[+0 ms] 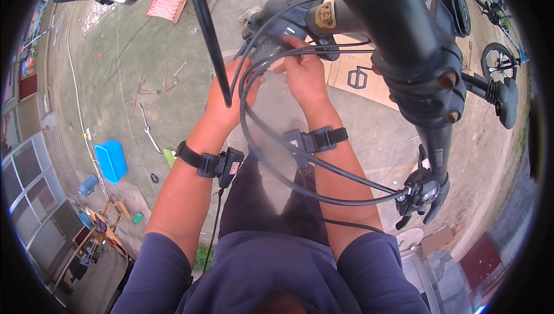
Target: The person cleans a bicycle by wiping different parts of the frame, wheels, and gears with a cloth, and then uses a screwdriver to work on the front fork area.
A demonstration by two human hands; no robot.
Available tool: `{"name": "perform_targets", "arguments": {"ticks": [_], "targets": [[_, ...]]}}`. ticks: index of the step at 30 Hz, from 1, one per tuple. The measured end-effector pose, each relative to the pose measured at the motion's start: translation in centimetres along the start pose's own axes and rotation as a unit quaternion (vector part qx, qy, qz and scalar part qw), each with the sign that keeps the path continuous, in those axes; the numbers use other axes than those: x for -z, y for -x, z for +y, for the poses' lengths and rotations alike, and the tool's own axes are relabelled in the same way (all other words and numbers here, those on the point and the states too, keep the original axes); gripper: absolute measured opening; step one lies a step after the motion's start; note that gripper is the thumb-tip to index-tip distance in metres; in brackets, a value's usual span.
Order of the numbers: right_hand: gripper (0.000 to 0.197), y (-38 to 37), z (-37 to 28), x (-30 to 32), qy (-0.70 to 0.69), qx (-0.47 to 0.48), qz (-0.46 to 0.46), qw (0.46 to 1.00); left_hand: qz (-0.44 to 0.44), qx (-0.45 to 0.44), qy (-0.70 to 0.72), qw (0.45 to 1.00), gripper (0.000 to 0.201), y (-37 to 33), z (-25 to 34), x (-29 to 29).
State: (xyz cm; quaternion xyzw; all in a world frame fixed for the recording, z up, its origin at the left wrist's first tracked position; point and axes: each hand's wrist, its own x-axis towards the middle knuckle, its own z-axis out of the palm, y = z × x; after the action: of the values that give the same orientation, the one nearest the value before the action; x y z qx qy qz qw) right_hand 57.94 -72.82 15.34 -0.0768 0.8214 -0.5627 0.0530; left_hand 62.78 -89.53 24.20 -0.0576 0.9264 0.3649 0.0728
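Observation:
A black bicycle [398, 20] fills the upper right, its handlebar and looping black cables [243, 100] passing over my hands. My left hand [234, 86] is beside the dark fork area [271, 40] below the badge [325, 14]. Its fingers curl inward, and cables partly cover them; whatever they hold is hidden. On the other side of that part, my right hand [306, 77] has its index finger stretched toward the fork and its thumb apart from it. Its remaining fingers are partly behind cables. Both wrists wear black straps with small devices.
Several wrenches [150, 129] lie on the ground to the left, near a blue bin [111, 161]. Flattened cardboard [369, 80] lies under the bicycle. A brake lever [424, 198] is close to my right forearm. Another bicycle [499, 60] is at the far right.

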Motion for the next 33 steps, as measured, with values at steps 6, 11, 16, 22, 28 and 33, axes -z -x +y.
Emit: {"name": "perform_targets", "arguments": {"ticks": [6,11,16,22,28,33], "targets": [[0.043,0.4,2.9,-2.3,0.027,-0.021,0.066,0.997,-0.017,0.006,-0.041,0.999,0.014,-0.6,0.3,0.3],[0.044,-0.2,-0.5,-0.8,-0.042,-0.112,0.016,0.993,-0.023,0.027,-0.021,0.999,0.013,-0.7,1.3,0.9],[0.044,-0.3,-0.9,0.0,-0.087,-0.153,0.014,0.984,0.000,-0.061,-0.021,0.998,0.017,-1.0,0.5,0.1],[0.045,-0.5,-2.1,0.4,-0.127,-0.169,-0.004,0.977,-0.037,0.005,-0.022,0.999,0.018,-0.8,-0.4,-0.4],[0.045,-0.3,1.8,-1.3,-0.356,-0.189,0.047,0.914,0.001,0.024,0.001,1.000,0.016,-0.5,0.7,-0.5],[0.044,0.1,3.3,-2.1,-0.349,-0.160,0.066,0.921,-0.022,0.050,0.006,0.998,0.018,-0.5,0.1,-0.5]]}}
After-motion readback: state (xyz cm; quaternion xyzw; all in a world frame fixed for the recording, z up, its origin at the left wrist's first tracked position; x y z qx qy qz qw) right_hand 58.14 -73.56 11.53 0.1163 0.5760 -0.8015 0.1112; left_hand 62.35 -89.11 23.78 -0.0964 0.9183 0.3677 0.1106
